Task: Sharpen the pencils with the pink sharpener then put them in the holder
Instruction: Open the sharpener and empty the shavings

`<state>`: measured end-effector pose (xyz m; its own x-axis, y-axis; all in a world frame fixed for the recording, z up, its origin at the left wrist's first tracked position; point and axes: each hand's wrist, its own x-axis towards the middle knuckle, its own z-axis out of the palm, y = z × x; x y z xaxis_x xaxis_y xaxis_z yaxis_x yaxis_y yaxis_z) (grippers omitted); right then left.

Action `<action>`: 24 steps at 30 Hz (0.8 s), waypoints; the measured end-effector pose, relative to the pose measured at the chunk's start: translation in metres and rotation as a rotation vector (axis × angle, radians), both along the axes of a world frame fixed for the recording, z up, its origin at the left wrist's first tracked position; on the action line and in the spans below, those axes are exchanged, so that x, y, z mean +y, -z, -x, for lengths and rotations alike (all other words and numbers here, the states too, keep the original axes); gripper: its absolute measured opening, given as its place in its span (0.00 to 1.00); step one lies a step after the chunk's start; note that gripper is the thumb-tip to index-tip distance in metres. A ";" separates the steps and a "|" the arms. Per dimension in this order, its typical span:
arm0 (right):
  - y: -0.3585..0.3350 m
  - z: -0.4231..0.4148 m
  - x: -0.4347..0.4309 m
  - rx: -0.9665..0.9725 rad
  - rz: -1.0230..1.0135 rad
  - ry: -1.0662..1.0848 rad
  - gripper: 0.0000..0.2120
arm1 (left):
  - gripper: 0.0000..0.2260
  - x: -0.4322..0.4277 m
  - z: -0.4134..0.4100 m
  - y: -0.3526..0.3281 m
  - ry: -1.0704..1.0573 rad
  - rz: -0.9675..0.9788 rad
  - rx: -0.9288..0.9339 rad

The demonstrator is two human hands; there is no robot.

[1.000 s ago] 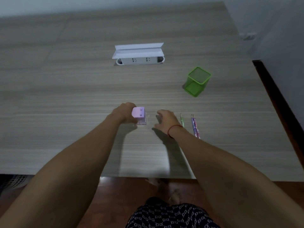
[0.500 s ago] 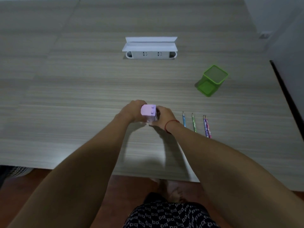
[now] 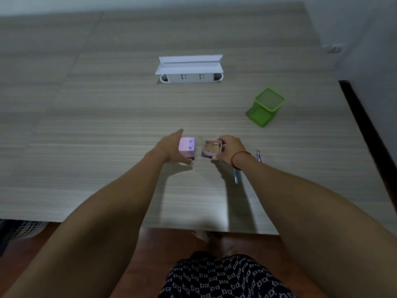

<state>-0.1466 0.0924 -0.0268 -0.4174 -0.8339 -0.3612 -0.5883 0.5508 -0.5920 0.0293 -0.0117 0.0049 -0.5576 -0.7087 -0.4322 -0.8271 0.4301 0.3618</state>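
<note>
Holding sharpener (image 3: 187, 145), tray (image 3: 211, 149), amid wide table (image 3: 96, 136)

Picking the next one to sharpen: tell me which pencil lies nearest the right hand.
The blue pencil, poking out beneath the wrist of the right hand; the purple patterned pencils lie farther right, clear of the arm.

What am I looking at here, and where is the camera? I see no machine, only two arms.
There is no machine: a person works with bare hands. The single camera sits on their head and looks forward and down. The left hand holds the pink sharpener. The right hand holds a small clear drawer full of shavings, just beside the sharpener. On the wooden table lie pencils by the right wrist, a green holder farther right, and a white socket strip at the back.
</note>
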 end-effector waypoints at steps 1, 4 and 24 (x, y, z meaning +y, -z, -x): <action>-0.005 0.003 0.002 -0.005 0.012 0.015 0.26 | 0.52 0.001 0.001 -0.006 0.007 0.007 0.017; -0.020 0.011 0.001 -0.005 0.068 0.025 0.26 | 0.46 0.002 0.010 -0.023 0.050 0.046 0.038; -0.103 0.117 0.053 0.056 0.253 0.380 0.22 | 0.15 0.038 0.197 -0.095 0.301 -0.062 0.395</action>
<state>-0.2636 0.1451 0.0763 -0.7239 -0.6769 -0.1337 -0.4076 0.5759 -0.7086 -0.1677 0.0268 0.1000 -0.8629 -0.4712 -0.1828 -0.4642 0.5959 0.6553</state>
